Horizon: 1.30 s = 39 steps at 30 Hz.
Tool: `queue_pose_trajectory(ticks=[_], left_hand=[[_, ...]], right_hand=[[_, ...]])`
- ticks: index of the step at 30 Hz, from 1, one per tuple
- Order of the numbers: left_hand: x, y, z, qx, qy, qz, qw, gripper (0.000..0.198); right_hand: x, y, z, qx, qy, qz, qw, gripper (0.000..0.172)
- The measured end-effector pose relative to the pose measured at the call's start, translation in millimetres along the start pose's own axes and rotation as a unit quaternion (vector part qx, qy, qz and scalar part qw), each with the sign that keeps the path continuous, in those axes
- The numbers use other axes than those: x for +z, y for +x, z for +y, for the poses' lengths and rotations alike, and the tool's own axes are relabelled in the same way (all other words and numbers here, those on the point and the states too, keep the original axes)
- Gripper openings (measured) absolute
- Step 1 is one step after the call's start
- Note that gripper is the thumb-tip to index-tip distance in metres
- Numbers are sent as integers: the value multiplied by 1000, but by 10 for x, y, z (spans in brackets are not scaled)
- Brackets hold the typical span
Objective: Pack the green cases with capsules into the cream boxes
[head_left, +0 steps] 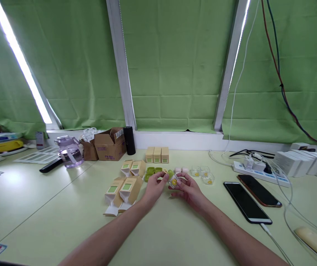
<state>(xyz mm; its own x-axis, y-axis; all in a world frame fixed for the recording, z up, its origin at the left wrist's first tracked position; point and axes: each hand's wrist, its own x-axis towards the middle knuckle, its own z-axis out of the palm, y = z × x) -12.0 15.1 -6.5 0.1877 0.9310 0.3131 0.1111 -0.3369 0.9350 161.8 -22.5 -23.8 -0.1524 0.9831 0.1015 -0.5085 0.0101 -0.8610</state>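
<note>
My right hand [188, 189] is closed on a small clear plastic container [173, 181] with a yellow spot in it. Beside it, my left hand [156, 187] pinches something small by a pale loop; a green round piece [170, 173] shows between the hands, but I cannot tell whether it hangs from that loop. Just behind my left hand sit several green square cups [150, 170]. Past my right hand lie two pinkish-white pieces [181, 170] and three more clear containers [208, 178] with yellow spots. Left of my left hand lie several open kraft boxes [130, 187] with green labels.
Three closed kraft boxes [157, 155] stand at the back. Further left are a cardboard carton [110, 145], a black cylinder [130, 140] and a purple jug [68, 151]. To the right lie two phones [247, 202], a power strip [260, 174], cables and white boxes [293, 162].
</note>
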Motion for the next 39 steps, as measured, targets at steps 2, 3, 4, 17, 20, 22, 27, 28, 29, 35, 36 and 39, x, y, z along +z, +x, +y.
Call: queue_pose_trajectory(ticks=[2, 3, 4, 17, 20, 22, 27, 28, 29, 35, 36, 39], left_hand=[[-2, 1, -6, 0, 3, -3, 1000, 46], [-3, 1, -5, 1, 5, -4, 1000, 46], [-4, -1, -4, 3, 8, -6, 1000, 46], [0, -14, 12, 5, 6, -26, 1000, 47], [-3, -28, 39, 6, 7, -40, 999, 48], [-2, -33, 48, 4, 5, -41, 999, 48], [4, -32, 41, -5, 12, -36, 999, 48], [4, -32, 39, -5, 12, -36, 999, 47], [3, -32, 36, -5, 13, -36, 999, 47], [-5, -16, 13, -4, 15, -39, 999, 47], [-5, -9, 6, -6, 13, -38, 999, 49], [-6, 2, -20, -13, 3, -30, 999, 54]], right_hand=[[-5, 10, 5, -6, -11, 7, 1000, 54], [-5, 13, 6, -9, -13, 9, 1000, 55], [-4, 16, 7, -12, -14, 13, 1000, 55], [-37, 43, 71, -31, -15, 13, 999, 52], [-45, 55, 76, -29, -30, 11, 999, 56], [-50, 60, 77, -28, -39, 9, 999, 58], [-60, 69, 87, -31, -51, -2, 998, 63], [-61, 70, 91, -31, -53, -2, 998, 64], [-63, 70, 94, -31, -55, -2, 998, 65], [-50, 48, 83, -29, -63, -5, 998, 67], [-45, 43, 77, -28, -64, -5, 998, 67], [-27, 32, 58, -30, -63, -2, 998, 68]])
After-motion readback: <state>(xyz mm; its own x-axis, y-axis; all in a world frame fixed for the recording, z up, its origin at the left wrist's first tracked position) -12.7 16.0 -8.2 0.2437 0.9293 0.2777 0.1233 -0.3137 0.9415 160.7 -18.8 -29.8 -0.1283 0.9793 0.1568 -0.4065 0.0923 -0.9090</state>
